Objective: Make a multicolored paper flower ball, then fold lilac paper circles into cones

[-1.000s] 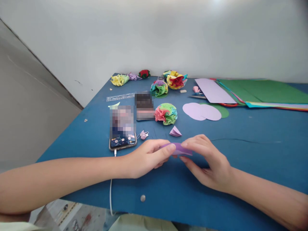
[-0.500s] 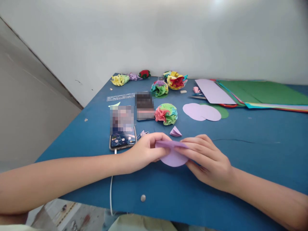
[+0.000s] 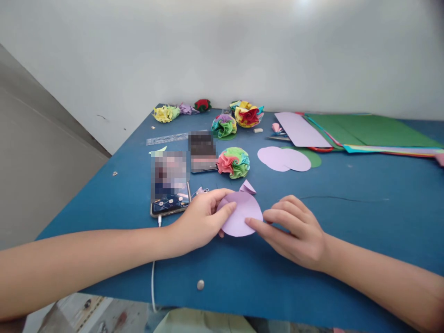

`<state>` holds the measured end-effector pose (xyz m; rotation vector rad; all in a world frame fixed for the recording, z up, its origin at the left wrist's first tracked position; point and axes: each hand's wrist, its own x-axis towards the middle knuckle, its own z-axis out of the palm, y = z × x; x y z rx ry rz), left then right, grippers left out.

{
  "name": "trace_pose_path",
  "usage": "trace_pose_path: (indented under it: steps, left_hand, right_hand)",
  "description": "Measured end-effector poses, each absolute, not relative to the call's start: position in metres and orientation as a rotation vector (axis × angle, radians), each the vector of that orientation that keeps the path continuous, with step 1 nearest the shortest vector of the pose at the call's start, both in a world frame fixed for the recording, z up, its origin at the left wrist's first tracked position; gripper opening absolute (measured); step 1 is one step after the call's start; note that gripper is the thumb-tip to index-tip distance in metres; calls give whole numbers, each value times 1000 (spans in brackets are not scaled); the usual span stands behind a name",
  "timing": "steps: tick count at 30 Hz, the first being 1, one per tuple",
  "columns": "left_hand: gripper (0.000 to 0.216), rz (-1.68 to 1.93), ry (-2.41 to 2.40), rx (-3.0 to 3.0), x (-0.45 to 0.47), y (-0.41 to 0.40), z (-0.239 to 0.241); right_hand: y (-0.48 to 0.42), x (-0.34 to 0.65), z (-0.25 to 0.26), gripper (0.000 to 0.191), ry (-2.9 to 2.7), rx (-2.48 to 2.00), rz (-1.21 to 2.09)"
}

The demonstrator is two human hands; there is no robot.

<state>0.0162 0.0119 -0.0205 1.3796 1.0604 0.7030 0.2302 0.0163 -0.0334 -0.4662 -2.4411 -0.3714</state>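
A lilac paper circle (image 3: 240,213) lies opened out on the blue table (image 3: 364,217) in front of me. My left hand (image 3: 199,221) pinches its left edge between thumb and fingers. My right hand (image 3: 294,231) rests on the table at the circle's right edge, its index fingertip touching the paper. A small folded lilac piece (image 3: 247,187) lies just behind the circle.
A phone (image 3: 169,185) on a white cable and a second blurred device (image 3: 203,151) lie to the left. Several multicoloured paper flowers (image 3: 234,162) sit further back. Lilac cut circles (image 3: 284,158), a green circle, a clear ruler (image 3: 167,138) and stacked coloured sheets (image 3: 367,132) fill the far right.
The lilac paper went from folded flat between both hands to half open, and is now a full circle lying on the table. My right hand slid to its right edge.
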Motion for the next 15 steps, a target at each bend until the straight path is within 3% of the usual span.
trace_pose_path:
  steps: [10,15]
  left_hand:
    - [33,676,804,1405,17,7,-10]
    - [33,655,857,1421,19,6,-15]
  right_hand:
    - [15,222,-35,20,-2235,-749,130]
    - [17,221,-38,21,-2182,-780,207]
